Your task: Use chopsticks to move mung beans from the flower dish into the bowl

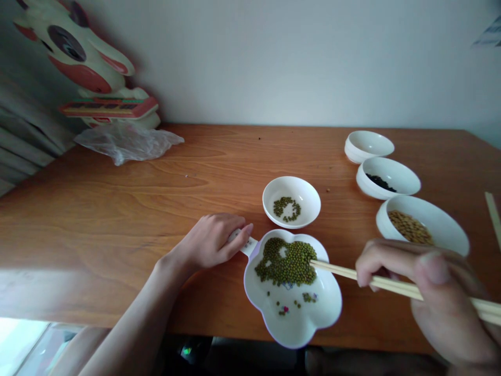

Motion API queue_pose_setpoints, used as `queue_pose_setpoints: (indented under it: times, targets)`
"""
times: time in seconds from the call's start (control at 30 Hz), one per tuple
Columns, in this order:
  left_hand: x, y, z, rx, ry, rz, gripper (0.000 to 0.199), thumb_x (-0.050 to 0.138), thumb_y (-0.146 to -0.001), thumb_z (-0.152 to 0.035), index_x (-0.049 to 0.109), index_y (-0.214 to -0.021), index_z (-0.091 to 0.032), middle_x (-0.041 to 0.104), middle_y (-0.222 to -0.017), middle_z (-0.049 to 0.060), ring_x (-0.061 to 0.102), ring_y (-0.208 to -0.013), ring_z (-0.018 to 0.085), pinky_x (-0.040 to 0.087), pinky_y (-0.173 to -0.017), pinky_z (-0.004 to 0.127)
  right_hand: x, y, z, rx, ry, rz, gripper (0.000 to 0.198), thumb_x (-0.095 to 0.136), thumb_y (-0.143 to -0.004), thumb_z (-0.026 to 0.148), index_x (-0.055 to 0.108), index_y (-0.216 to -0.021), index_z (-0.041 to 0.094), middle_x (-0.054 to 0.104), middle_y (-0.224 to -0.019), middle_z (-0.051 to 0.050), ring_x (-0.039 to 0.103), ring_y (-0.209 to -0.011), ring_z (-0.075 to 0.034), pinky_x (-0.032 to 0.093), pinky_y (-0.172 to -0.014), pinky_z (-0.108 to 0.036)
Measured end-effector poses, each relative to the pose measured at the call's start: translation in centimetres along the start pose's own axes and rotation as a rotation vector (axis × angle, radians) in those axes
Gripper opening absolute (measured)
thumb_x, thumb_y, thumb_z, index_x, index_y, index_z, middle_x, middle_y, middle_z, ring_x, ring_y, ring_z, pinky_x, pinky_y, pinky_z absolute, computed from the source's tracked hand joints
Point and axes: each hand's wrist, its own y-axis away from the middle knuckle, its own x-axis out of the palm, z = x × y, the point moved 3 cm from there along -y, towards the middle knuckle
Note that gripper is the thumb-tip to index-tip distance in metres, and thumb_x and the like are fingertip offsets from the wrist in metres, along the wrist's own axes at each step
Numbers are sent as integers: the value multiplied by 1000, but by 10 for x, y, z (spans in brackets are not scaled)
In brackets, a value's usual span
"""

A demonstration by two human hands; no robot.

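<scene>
My left hand (217,240) is closed round the short handle of a white flower-shaped dish (287,329) with a lilac rim. Green mung beans (287,263) lie heaped in the dish's far part, with a few scattered nearer me. In my right hand (438,292) is a pair of pale wooden chopsticks (395,284), their tips together among the beans at the heap's right edge. Whether a bean sits between the tips is too small to tell. Just beyond the dish stands a round white bowl (309,203) with some mung beans on its bottom.
At the right, a bowl of tan grains (450,224), a bowl with dark seeds (405,180) and a third white bowl (370,138) stand in a row. A pale stick (493,214) lies at the right edge. A plastic bag (131,143) and cow-shaped toy (97,68) are far left.
</scene>
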Motion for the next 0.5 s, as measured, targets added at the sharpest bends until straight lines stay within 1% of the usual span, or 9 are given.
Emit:
queue_pose_setpoints:
  times: [0.07,0.13,0.23,0.37,0.5]
  targets:
    - [0,1,0,18,-10,-4,43,38,-113,-42,58,-81,-20,65,-76,1,55,-64,15,36,-64,31,5,0,-2,21,52,64,73,18,-108,66,70,-77,27,63,-65,-5,54,-57,-22,40,-54,-36]
    - [0,2,-1,37,-15,-4,43,37,-113,-40,58,-81,-20,65,-77,2,55,-65,15,37,-65,31,8,-2,-3,36,62,90,78,12,-106,70,70,-77,27,65,-67,-5,56,-59,-22,40,-56,-36]
    - [0,3,0,50,-23,4,43,37,-113,-40,58,-81,-19,65,-79,2,55,-66,15,37,-65,31,9,-8,0,62,2,74,82,15,-103,77,72,-74,26,66,-65,-6,58,-58,-22,40,-54,-36]
    - [-1,3,-1,51,-45,24,43,36,-113,-41,57,-81,-19,64,-79,2,54,-66,16,36,-65,32,14,-17,9,116,-133,36,87,20,-97,87,74,-66,26,67,-59,-5,58,-54,-21,41,-52,-35]
    - [-2,3,-2,49,-51,21,43,36,-113,-40,56,-82,-19,64,-79,2,53,-66,16,34,-65,32,27,-20,10,131,-224,92,88,21,-95,89,76,-68,25,66,-59,-4,59,-54,-20,44,-52,-33]
